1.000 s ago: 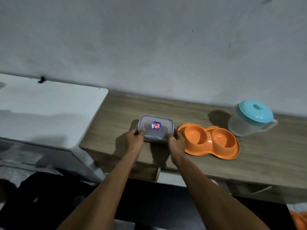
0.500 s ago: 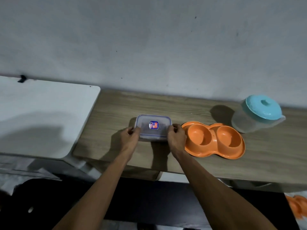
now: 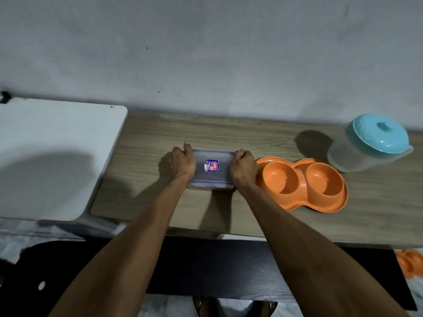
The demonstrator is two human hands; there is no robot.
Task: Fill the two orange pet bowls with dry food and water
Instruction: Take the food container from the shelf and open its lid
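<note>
A clear lidded food container [image 3: 211,169] is clasped at its two short ends by the left hand [image 3: 183,164] and right hand [image 3: 243,169]. It rests just left of the empty orange pet bowls [image 3: 304,184]. Rigid, smooth plastic; likely light, best held by the side latches.

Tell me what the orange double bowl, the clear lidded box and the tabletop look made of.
Orange double pet bowl: likely moulded plastic, smooth with a slight sheen. Clear rectangular lidded box: translucent plastic, blue-edged lid with a sticker. Brown tabletop: wood-grain pattern, matte; could be laminate rather than solid wood.
</note>
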